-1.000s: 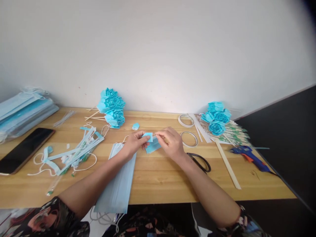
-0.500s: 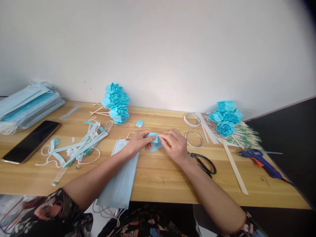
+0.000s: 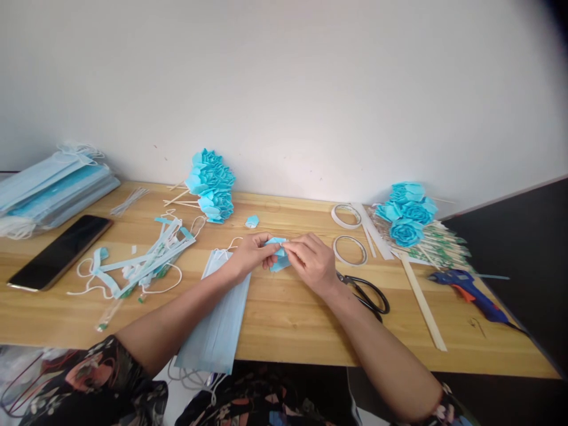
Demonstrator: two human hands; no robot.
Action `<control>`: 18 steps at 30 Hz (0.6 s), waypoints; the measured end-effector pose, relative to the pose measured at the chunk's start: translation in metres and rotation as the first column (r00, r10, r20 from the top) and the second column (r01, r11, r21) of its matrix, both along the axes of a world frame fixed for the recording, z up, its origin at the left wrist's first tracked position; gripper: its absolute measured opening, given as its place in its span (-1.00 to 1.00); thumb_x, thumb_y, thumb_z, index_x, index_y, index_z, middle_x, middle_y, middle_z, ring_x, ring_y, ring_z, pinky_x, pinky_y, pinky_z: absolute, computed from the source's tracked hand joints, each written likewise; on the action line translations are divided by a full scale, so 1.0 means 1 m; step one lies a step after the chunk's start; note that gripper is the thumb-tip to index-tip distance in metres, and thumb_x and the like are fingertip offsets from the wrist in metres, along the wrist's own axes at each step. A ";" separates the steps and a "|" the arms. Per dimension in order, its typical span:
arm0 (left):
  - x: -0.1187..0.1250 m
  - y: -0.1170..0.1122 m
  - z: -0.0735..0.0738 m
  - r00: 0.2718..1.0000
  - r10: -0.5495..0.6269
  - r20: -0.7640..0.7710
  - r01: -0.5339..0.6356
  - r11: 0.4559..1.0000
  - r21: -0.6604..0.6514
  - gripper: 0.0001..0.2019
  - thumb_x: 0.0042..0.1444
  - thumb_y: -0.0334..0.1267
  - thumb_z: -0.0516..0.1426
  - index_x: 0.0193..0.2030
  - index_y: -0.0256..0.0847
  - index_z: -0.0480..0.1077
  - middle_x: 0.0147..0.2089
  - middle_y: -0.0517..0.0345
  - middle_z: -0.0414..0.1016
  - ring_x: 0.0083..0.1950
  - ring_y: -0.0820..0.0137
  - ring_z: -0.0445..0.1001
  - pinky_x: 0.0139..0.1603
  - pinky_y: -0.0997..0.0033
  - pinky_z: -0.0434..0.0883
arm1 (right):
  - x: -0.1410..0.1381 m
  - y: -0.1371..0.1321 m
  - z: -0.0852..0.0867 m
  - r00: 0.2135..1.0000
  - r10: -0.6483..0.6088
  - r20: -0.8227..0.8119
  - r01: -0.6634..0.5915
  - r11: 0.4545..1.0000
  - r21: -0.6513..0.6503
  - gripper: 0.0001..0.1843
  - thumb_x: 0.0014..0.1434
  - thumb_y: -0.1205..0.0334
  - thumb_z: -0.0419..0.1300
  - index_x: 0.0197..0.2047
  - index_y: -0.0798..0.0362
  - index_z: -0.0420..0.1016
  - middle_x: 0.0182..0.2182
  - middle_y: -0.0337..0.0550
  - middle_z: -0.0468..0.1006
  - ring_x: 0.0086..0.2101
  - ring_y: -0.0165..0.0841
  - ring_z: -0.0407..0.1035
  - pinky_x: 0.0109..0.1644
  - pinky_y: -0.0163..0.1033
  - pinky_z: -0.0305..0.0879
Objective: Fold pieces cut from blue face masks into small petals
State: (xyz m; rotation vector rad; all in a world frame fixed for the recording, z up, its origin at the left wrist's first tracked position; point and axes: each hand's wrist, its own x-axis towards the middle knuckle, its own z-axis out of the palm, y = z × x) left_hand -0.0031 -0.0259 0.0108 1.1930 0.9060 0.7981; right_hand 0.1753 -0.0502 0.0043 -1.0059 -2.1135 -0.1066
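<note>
Between both hands is a small piece of light blue mask fabric (image 3: 280, 262). My left hand (image 3: 256, 254) pinches its left side, thumb on top. At its right edge the fingertips of my right hand (image 3: 311, 260) are pressed together on the same piece; they partly hide it. Beneath my left forearm lies a pleated blue face mask (image 3: 218, 322) with its loops over the table's front edge. Black-handled scissors (image 3: 366, 294) lie partly under my right wrist. Just beyond the hands is a small cut blue piece (image 3: 252, 221).
Blue fabric flowers on sticks (image 3: 210, 183) lie back left, more flowers (image 3: 407, 213) back right. Two tape rolls (image 3: 347, 216), a wooden strip (image 3: 422, 305) and a blue glue gun (image 3: 473, 290) are at right. Mask scraps (image 3: 146, 263), a phone (image 3: 60, 251) and stacked masks (image 3: 57, 183) are at left.
My right fingertips have shifted slightly left along the fabric piece's edge. The whole view has moved a little; both hands still grip the piece.
</note>
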 end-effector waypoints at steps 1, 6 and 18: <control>0.000 0.000 0.000 1.000 0.000 0.003 0.000 1.000 0.005 -0.64 -0.09 0.02 0.24 -0.46 -0.28 0.32 -0.59 0.22 0.39 -0.60 0.54 0.31 -0.55 0.53 0.25 | 0.000 0.000 0.000 1.000 0.004 0.001 -0.004 1.000 -0.004 -0.79 0.22 0.38 0.11 -0.16 -0.03 0.51 -0.33 -0.13 0.57 -0.31 -0.33 0.37 -0.25 -0.22 0.32; -0.001 0.001 -0.002 0.999 -0.018 0.029 0.018 1.000 -0.005 -0.62 -0.10 0.04 0.26 -0.44 -0.30 0.35 -0.55 0.19 0.42 -0.57 0.53 0.33 -0.52 0.52 0.29 | 0.000 0.001 -0.002 1.000 0.008 -0.001 -0.008 1.000 -0.010 -0.79 0.21 0.39 0.11 -0.15 -0.04 0.51 -0.32 -0.14 0.56 -0.31 -0.33 0.37 -0.24 -0.23 0.32; -0.001 0.007 -0.009 0.995 0.021 0.096 -0.013 0.996 -0.084 -0.67 -0.06 -0.02 0.22 -0.46 -0.30 0.36 -0.54 0.14 0.45 -0.56 0.50 0.38 -0.55 0.53 0.31 | 0.001 0.002 0.000 0.995 0.005 0.104 0.000 0.999 -0.048 -0.73 0.24 0.39 0.08 -0.07 -0.04 0.52 -0.26 -0.13 0.59 -0.28 -0.32 0.37 -0.24 -0.22 0.31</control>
